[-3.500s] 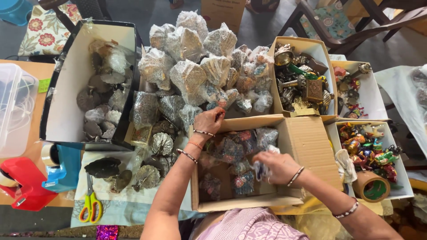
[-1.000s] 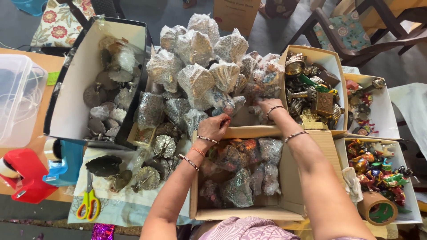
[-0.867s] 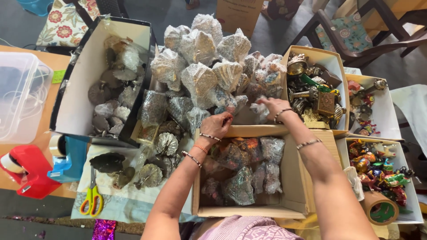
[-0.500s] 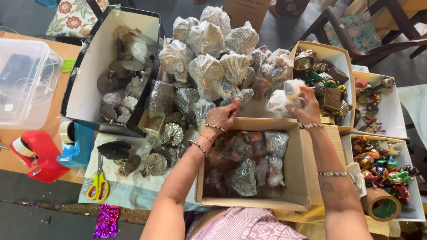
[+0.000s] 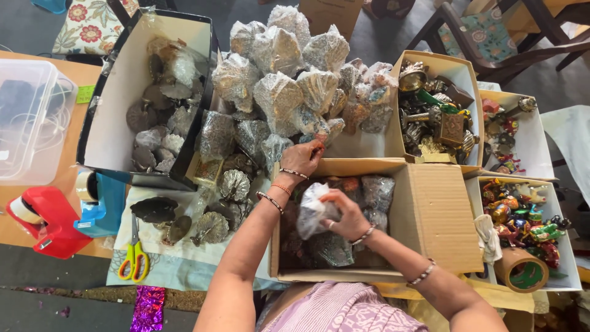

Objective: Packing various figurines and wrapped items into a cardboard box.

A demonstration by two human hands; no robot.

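A view from above onto a crowded work table. At lower centre sits an open cardboard box [image 5: 430,227], its flap folded out to the right so the inside is free to reach. The right hand [image 5: 345,216] is over the box, fingers curled around a small item in a clear plastic bag [image 5: 312,209], gripping it just above other wrapped pieces already lying inside. The right forearm comes in from the lower right, bent at the wrist, with bangles on it.

The left hand [image 5: 301,160] rests on the box's far rim, just above centre frame, fingers bent and touching the edge of a pile of wrapped pieces [image 5: 289,80]; whether it pinches anything there cannot be told. Its arm rises from the bottom edge, also with bangles.

The pile fills the upper middle, heaped close to the box so pieces are within easy reach. At upper left a white carton [image 5: 110,129] holds dark metal pieces. At far right, trays hold brass ware [image 5: 433,120] and painted figures [image 5: 522,215]. At lower left lie yellow scissors [image 5: 134,258] and a red tape dispenser [image 5: 43,224].
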